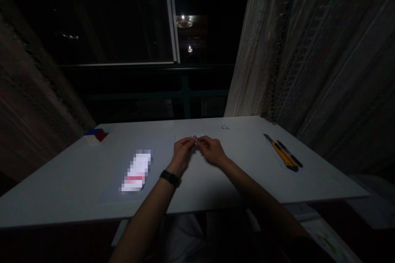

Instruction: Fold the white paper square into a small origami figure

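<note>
My left hand (183, 151) and my right hand (212, 149) meet above the middle of the white table (243, 185). Their fingertips pinch a tiny white piece (196, 141) that looks like paper. Most of it is hidden by the fingers, and its shape is too small to tell. A dark band (169, 177) circles my left wrist. Beyond my right hand lie a few small white scraps (225, 127). To the left of my left hand, a lit phone (136, 171) lies on the table, its screen blurred out.
A puzzle cube (95, 135) with blue, red and white faces sits at the far left. On the right side lie a yellow utility knife (282, 154) and a dark pen (289, 154). Behind the table are a dark window (178, 28) and a curtain (247, 57).
</note>
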Demonstrator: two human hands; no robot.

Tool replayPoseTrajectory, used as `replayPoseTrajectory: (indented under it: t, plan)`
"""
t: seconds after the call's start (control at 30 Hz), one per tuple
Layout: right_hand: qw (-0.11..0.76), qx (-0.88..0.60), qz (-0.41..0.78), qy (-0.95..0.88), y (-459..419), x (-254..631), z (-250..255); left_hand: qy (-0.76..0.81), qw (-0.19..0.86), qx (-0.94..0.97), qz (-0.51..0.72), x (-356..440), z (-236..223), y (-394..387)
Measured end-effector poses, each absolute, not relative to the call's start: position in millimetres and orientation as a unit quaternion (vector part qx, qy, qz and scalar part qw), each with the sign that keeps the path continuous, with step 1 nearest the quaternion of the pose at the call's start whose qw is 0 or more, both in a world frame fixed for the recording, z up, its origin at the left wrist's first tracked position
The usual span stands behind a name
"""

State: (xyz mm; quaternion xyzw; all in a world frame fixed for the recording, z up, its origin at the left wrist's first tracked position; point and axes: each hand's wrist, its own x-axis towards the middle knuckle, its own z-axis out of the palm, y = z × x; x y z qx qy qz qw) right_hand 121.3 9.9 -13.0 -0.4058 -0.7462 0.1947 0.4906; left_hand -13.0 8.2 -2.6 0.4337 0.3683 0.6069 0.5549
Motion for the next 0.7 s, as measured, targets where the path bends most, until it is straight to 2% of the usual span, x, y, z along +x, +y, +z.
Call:
replayPoseTrajectory:
  t: [0.7]
  plan:
    - [0.477,-0.416,0.163,-0.757,9.7,122.8,-12.0,0.373,0.552,0.426,0.612,-12.5,-3.2,8.9]
